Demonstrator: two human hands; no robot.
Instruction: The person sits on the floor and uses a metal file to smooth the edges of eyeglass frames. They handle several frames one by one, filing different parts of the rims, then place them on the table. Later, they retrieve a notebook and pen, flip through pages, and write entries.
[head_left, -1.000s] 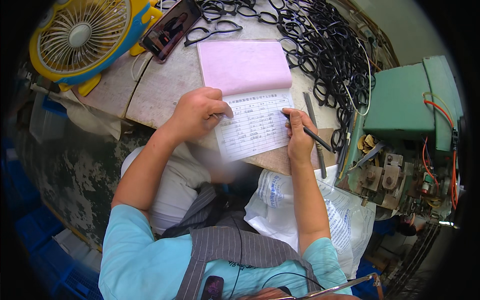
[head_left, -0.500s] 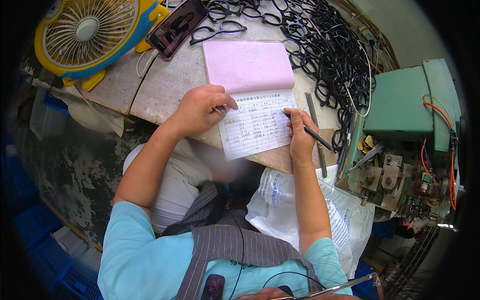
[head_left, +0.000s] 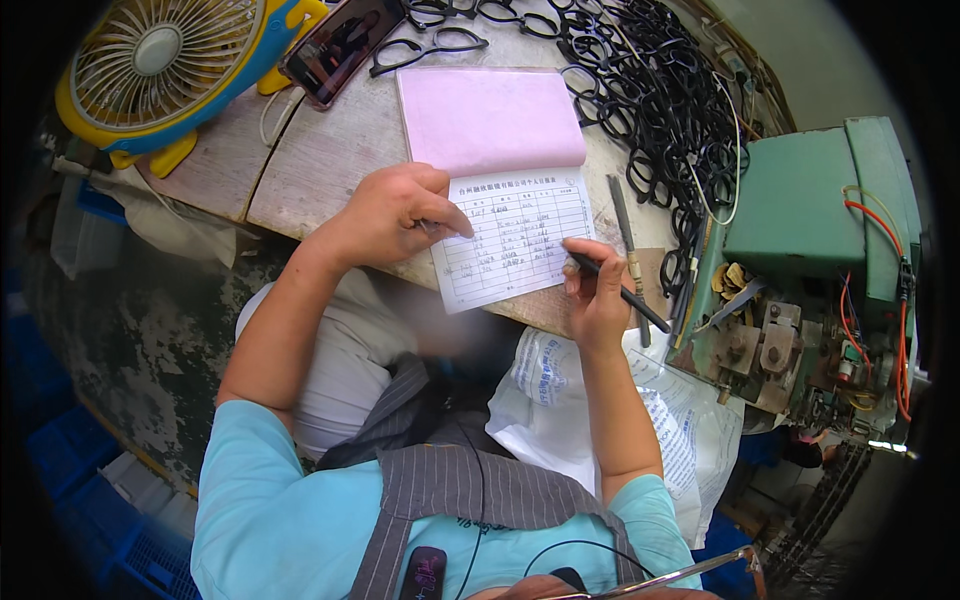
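A form pad lies at the near edge of the table, its white sheet ruled and partly filled with handwriting. Its pink page is folded back toward the far side. My left hand rests at the sheet's left edge with curled fingers, the index fingertip on the rows; a small thing seems to show between the fingers, too unclear to name. Over the sheet's right edge, my right hand grips a black pen, its back end pointing right toward me.
Black eyeglass frames lie piled at the far right. A green machine with exposed wires stands right. A yellow-blue fan and a propped phone stand far left. A dark rod lies beside the pad.
My right hand has moved down the sheet's right side with the pen. My left hand has slid slightly down along the rows. The whole view has shifted a little.
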